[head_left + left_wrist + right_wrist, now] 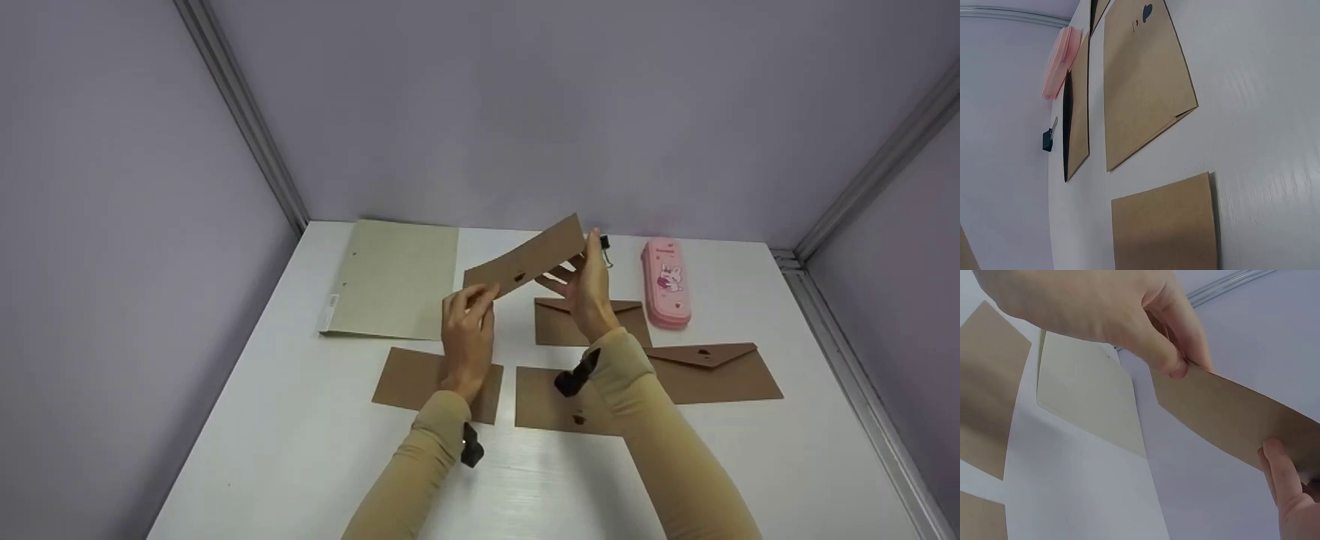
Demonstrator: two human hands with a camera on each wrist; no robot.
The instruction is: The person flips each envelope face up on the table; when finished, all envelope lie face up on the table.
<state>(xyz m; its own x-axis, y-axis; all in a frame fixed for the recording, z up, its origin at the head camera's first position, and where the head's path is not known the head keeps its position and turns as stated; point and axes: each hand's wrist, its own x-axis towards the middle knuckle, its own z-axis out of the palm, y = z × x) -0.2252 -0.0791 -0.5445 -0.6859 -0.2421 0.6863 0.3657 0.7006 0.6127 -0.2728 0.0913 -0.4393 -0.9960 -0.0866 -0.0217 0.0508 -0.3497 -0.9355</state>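
A brown paper envelope (536, 259) is held up at a slant above the table, its right end higher. My left hand (469, 334) pinches its lower left part, fingers on the upper face; in the right wrist view the thumb (1171, 365) presses the underside. My right hand (591, 289) is at the raised end, its fingers spread and fairly straight beneath the paper. Those fingertips (1275, 450) touch the underside in the right wrist view. A small dark mark (520, 277) shows on the envelope's face. Neither hand appears in the left wrist view.
Brown envelopes lie at front left (405, 377), front middle (536, 397), behind my right wrist (555, 330) and at right (727, 379). A pale green folder (397, 277) lies back left. A pink pencil case (667, 283) and black binder clip (605, 243) sit near the back wall.
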